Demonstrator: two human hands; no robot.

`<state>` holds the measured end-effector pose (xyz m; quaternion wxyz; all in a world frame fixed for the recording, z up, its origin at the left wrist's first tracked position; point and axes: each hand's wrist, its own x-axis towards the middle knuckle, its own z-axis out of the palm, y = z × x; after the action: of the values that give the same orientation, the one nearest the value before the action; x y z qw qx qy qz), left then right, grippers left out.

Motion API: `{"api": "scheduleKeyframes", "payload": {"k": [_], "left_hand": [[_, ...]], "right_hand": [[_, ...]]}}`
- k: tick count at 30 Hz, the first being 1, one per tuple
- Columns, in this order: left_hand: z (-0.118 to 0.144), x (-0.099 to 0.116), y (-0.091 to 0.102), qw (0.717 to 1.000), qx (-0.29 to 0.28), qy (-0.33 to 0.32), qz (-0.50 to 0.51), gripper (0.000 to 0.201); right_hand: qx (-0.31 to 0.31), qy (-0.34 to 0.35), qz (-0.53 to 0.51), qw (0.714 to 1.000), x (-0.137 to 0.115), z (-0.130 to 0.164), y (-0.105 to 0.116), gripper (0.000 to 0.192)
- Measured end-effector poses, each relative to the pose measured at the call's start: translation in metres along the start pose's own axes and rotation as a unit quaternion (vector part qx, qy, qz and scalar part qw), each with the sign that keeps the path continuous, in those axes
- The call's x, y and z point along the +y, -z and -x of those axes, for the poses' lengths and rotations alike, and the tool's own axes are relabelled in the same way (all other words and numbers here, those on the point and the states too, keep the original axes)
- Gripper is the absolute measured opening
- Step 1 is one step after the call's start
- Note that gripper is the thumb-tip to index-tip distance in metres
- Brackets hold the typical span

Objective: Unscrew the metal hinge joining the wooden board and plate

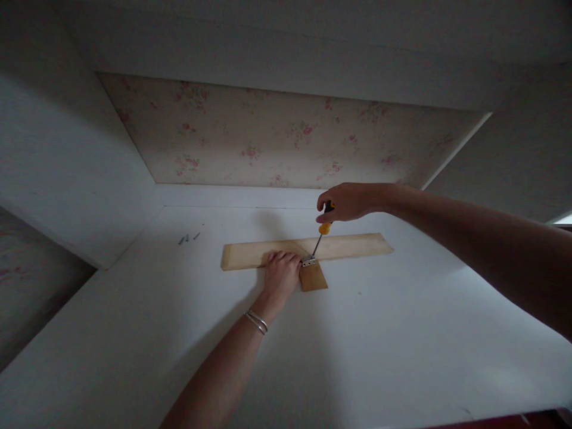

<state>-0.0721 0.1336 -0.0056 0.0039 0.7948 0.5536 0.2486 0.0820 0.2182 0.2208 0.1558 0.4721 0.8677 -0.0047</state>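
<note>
A screwdriver [322,234] with a stiff, slim shaft stands tip-down on a small metal hinge [308,260] just right of the left hand [281,271] pressing the wooden strip [357,245]; the right hand [346,202] is closed round its grippy-looking yellow handle.

We see a long strip of pale wood [308,249] with a smooth, matt, unvarnished look, and a shorter, darker wooden piece [314,278] against it. A small hinge [308,260] of bright metal joins them. The screwdriver [322,231] has a thin steel shaft and a glossy orange and black plastic handle. The shelf [402,333] under them is smooth matt white. Near its back left corner lie small dull metal screws [189,238]. The back wall carries matt flowered paper [286,137].
</note>
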Motion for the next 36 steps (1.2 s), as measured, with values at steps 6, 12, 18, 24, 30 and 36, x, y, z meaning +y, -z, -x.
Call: {"api": "scheduleKeyframes", "payload": {"k": [6, 12, 18, 24, 30, 36], "left_hand": [[0.0, 0.0, 0.0, 1.0, 0.003, -0.001, 0.002, 0.014], [0.001, 0.001, -0.001, 1.0, 0.007, 0.002, 0.002, 0.013], [0.001, 0.001, -0.002, 1.0, 0.013, -0.003, 0.002, 0.016], [0.002, 0.0, -0.004, 1.0, 0.018, -0.005, 0.002, 0.014], [0.002, -0.001, -0.004, 1.0, 0.017, -0.009, -0.001, 0.012], [0.002, -0.001, -0.005, 1.0, 0.02, -0.01, -0.004, 0.013]], "right_hand": [[-0.027, -0.005, 0.024, 0.999, -0.004, 0.001, 0.004, 0.03], [-0.088, -0.064, -0.017, 0.994, -0.003, 0.002, 0.007, 0.053], [-0.023, 0.012, 0.03, 0.999, -0.001, -0.001, 0.005, 0.026], [-0.055, -0.083, -0.031, 0.995, -0.001, 0.0, 0.005, 0.055], [-0.031, 0.011, 0.0, 0.999, -0.008, 0.004, 0.009, 0.03], [-0.068, -0.096, 0.047, 0.992, -0.008, 0.001, 0.006, 0.057]]}}
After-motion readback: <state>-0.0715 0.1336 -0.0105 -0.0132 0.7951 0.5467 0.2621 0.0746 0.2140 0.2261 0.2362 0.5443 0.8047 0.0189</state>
